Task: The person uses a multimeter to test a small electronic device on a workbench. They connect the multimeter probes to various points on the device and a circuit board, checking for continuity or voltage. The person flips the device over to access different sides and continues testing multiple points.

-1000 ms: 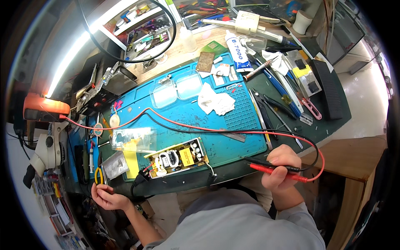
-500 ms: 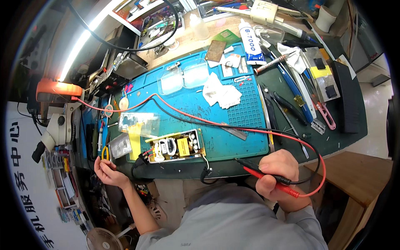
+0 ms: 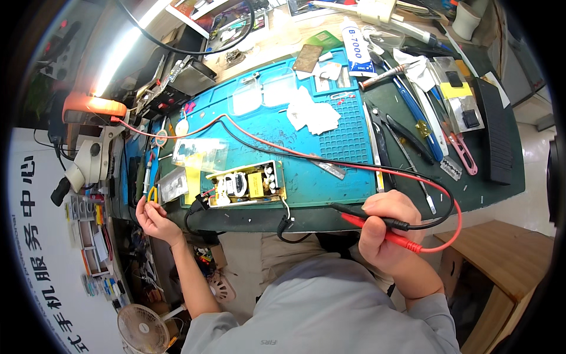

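While right fingers (image 3: 372, 231) hold probes (image 3: 396, 223), blue mat (image 3: 318, 190) on benchtop (image 3: 454, 200), fan (image 3: 141, 328) below

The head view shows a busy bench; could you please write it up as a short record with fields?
Right hand: holds a black probe and a red probe together
Probe tips: apart from the circuit board
Left hand: fingertips beside a yellow-handled tool; contact unclear
Board position: at the front edge of the blue mat
Red lead: crosses the mat to an orange device
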`<state>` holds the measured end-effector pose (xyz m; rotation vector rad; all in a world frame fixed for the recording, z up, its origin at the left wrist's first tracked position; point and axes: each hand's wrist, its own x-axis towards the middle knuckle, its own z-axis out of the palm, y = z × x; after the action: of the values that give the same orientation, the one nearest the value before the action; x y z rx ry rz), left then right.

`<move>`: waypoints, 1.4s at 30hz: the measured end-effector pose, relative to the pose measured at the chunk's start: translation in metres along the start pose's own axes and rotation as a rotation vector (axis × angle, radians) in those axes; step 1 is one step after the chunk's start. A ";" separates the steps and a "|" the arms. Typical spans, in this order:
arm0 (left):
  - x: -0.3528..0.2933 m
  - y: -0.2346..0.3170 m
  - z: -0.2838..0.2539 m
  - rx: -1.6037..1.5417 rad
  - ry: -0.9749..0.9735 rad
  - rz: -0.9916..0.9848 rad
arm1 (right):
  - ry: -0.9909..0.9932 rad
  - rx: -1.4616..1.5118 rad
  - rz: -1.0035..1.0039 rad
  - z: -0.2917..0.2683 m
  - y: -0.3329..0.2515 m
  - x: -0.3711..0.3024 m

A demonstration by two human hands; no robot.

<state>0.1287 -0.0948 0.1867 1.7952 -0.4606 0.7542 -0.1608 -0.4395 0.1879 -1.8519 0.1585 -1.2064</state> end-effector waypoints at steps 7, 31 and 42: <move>-0.001 0.002 0.002 -0.009 -0.025 0.010 | 0.073 0.060 0.008 0.003 0.005 -0.007; -0.005 -0.006 -0.002 -0.061 0.124 0.085 | 0.228 -0.100 0.021 0.024 -0.001 -0.014; -0.007 -0.009 -0.004 -0.089 0.172 0.074 | 0.266 -0.130 0.031 0.027 -0.004 -0.013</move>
<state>0.1285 -0.0884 0.1762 1.6225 -0.4412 0.9175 -0.1474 -0.4139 0.1784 -1.7847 0.4209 -1.4468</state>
